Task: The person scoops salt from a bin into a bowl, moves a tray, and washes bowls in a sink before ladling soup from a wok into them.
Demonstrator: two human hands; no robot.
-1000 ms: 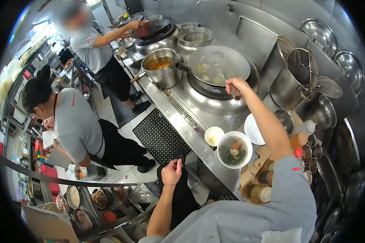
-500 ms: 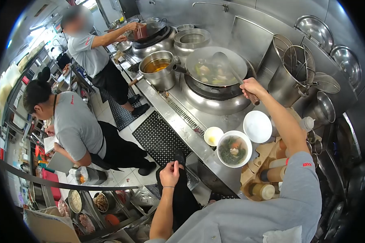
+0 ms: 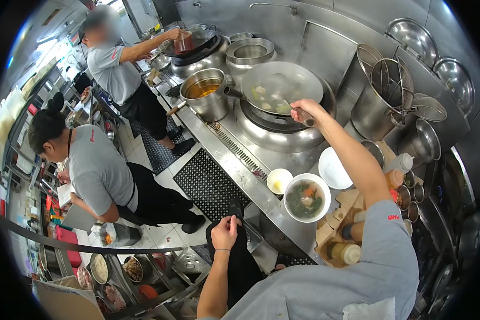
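My right hand [image 3: 306,111] is closed round the wooden handle of a ladle [image 3: 304,117] at the near right rim of the wok [image 3: 304,80]. Steam hangs over the wok, and pale and green pieces of food sit in its liquid; the ladle's head cannot be made out. My left hand [image 3: 224,233] is closed with its fingers curled, low over my dark trousers, and what it holds, if anything, is hidden. Nearest my right forearm is a white bowl [image 3: 334,169]. Beside it stands a bowl of soup with greens [image 3: 307,198], with a small bowl of yellow content [image 3: 279,181] to its left.
A pot of amber liquid [image 3: 203,90] stands left of the wok. Strainers fill a tall metal pot [image 3: 369,113] at the right. Bottles [image 3: 345,253] sit in a carton near my right arm. Two co-workers [image 3: 109,69] [image 3: 98,170] stand at the left.
My right hand has moved left and slightly up toward the wok, bringing the ladle's handle over its rim. The ladle's head, visible earlier, no longer shows clearly. My left hand has barely moved.
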